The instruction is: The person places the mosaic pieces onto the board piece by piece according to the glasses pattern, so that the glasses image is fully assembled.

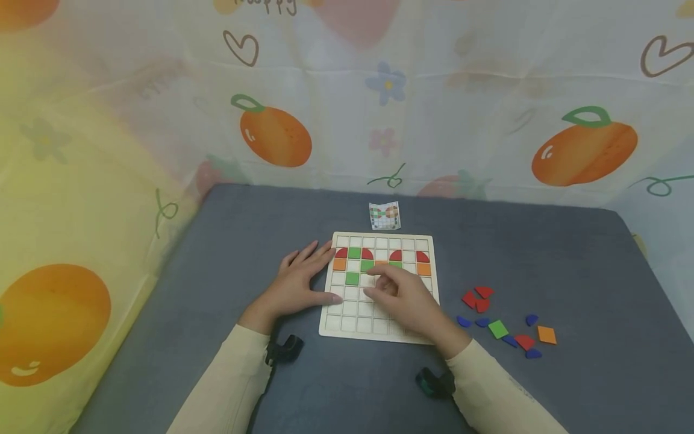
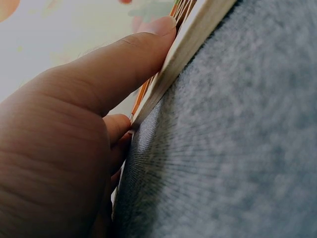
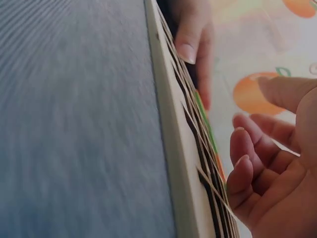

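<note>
A pale wooden grid board (image 1: 349,325) lies on the table with red quarter-circle pieces (image 1: 423,257), green squares (image 1: 352,278) and orange squares (image 1: 340,264) set in its upper rows. Along the board's left edge rests my left hand (image 1: 298,283), fingers stretched, its thumb (image 2: 148,39) lying over the rim. My right hand (image 1: 403,295) is above the middle of the board, close to the green pieces. Its thumb (image 3: 285,91) stands apart from the loosely bent fingers, with nothing held between them in the right wrist view. This hand hides part of the board's right side.
Behind the board lies a small pattern card (image 1: 384,216). Loose pieces are scattered to the right: red quarter-circles (image 1: 484,292), several blue pieces (image 1: 532,319), a green square (image 1: 498,329) and an orange square (image 1: 547,334). A fruit-printed cloth (image 1: 347,120) hangs behind the grey table (image 1: 260,211).
</note>
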Demonstrator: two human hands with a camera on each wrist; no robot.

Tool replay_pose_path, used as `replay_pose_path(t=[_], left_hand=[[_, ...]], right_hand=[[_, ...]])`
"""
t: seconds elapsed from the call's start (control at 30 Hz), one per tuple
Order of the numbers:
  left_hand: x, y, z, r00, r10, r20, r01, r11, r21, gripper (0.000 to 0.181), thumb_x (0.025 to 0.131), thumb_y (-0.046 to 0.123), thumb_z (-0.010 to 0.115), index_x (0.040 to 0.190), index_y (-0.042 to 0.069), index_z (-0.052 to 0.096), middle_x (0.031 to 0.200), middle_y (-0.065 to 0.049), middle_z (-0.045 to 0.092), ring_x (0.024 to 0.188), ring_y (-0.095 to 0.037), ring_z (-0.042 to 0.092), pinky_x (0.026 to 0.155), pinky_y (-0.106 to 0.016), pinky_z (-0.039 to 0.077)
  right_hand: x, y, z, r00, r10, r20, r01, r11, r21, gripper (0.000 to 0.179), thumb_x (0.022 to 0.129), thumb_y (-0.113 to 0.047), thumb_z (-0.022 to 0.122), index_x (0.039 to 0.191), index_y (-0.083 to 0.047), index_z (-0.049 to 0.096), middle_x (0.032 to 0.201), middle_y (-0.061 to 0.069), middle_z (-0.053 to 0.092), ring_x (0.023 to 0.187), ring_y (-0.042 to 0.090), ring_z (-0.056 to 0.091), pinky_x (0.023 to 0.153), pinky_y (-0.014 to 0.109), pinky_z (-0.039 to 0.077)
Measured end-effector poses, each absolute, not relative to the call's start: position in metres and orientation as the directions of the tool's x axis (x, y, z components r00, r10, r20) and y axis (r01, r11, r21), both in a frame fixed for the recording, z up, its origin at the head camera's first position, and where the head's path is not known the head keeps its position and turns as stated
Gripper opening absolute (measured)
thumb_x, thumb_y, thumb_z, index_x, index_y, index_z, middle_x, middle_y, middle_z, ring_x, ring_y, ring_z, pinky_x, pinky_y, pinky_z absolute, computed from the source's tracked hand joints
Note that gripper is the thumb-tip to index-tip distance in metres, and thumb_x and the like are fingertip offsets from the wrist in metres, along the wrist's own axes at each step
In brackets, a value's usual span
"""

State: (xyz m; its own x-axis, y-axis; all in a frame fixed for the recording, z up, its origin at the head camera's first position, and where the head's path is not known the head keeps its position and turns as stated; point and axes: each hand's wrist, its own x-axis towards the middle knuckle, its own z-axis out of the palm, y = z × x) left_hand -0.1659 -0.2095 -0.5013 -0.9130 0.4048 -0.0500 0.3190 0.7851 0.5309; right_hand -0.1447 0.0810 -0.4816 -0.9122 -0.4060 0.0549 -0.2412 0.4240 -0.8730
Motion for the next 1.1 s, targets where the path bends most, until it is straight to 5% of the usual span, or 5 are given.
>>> replay_pose_path(t=[0.57,0.9,1.1], left_hand=[[-0.165,-0.211,-0.503,-0.912,0.408,-0.039,0.326,0.781,0.533,0.112,0.087,0.07,0.082,0.174,0.021,0.03,0.179,0.009,0.019,0.166,-0.022,0.006,0.126,-0.059,0.003],[-0.165,-0.21,-0.503,-0.912,0.409,-0.045,0.327,0.787,0.523,0.112,0.087,0.07,0.082,0.174,0.021,0.031,0.179,0.008,0.019,0.166,-0.023,0.006,0.126,-0.06,0.004],[-0.166,-0.21,-0.503,-0.912,0.409,-0.045,0.327,0.787,0.524,0.112,0.087,0.07,0.081,0.174,0.02,0.031,0.179,0.008,0.018,0.166,-0.022,0.006,0.126,-0.06,0.004]], right_hand=[[-0.144,0.171,-0.48,-0.933,-0.329,0.146,-0.239,0.263,-0.935,0.033,0.113,-0.015,0.062,0.141,0.003,0.066,0.113,0.013,0.07,0.102,0.03,0.066,0.087,0.027,0.054],[-0.142,0.236,-0.486,-0.967,-0.208,0.145,-0.217,0.387,-0.896,0.037,0.118,-0.022,0.052,0.144,0.001,0.065,0.118,0.018,0.07,0.108,0.016,0.068,0.089,0.021,0.052],[-0.141,0.265,-0.491,-0.98,-0.192,0.05,-0.139,0.486,-0.863,0.037,0.113,-0.025,0.064,0.142,-0.002,0.067,0.121,0.014,0.071,0.103,0.01,0.068,0.086,0.019,0.052]])
